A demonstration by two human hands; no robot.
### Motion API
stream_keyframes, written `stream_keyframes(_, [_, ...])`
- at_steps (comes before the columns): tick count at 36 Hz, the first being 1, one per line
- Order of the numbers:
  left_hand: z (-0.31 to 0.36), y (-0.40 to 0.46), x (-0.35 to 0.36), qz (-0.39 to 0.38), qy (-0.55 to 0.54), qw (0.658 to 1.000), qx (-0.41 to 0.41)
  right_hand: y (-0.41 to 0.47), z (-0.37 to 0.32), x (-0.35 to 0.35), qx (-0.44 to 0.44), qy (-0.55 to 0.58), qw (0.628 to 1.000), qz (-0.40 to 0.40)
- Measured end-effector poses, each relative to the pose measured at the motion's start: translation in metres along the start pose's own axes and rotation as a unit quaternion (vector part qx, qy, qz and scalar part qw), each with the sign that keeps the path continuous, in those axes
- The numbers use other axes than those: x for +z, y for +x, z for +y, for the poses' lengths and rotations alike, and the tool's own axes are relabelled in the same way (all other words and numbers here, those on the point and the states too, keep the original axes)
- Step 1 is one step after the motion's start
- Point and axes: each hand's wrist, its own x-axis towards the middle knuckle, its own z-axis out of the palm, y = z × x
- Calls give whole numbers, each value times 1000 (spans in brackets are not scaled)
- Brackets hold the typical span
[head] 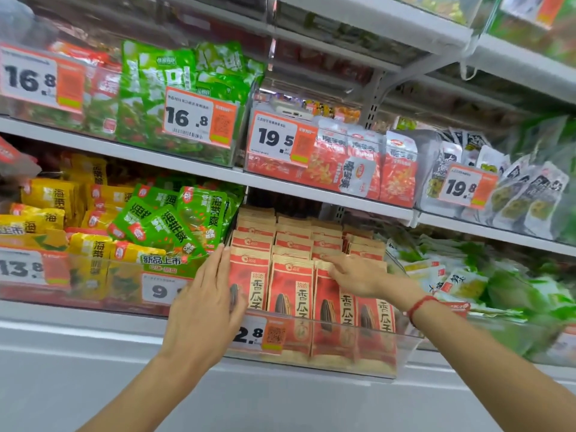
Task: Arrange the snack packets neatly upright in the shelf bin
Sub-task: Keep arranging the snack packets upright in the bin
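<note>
Left hand (pixel 204 302) is pressing flat against the leftmost upright sunflower seed packets (pixel 291 294); right hand (pixel 355 274), nearer, is fingering their tops, fingers extended.

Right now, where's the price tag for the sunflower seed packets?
The price tag sits on the clear bin's front wall, low centre, just right of the left hand.

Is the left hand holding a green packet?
No, the left hand lies flat with straight fingers against the red sunflower seed packets.
</note>
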Motion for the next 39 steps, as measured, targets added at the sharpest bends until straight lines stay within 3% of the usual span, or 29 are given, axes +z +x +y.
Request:
stream_keyframes(3, [2,1,-2,-13,-6,1000,-4,10,-7,3,3,-19,1000,-7])
stream_keyframes(10, [4,0,-10,-27,-14,1000,-2,-8,-15,-35,-39,-105,992,65])
stream_keyframes(15, [2,-1,-13,-28,-35,999,-21,-59,-12,-44,-107,-73,990,59])
stream_keyframes(18, [13,2,-18,26,-14,999,21,-80,-13,-37,-115,-35,992,35])
stream_keyframes(21, [47,12,-30,33,-77,991,101,-86,-10,-27,-95,-5,995,39])
stream_keyframes(25, [80,32,-21,-78,-12,971,226,-91,-16,-32,-94,35,995,17])
stream_keyframes(32, [72,65,11,-242,150,939,193,-89,-4,-29,-73,83,993,-34])
stream_keyframes(35, [70,71,11,-247,63,950,182,-93,0,-22,-93,80,992,-26])
stream_keyframes(39, [82,59,-11,-176,-91,959,203,-104,10,-24,-116,57,989,69])
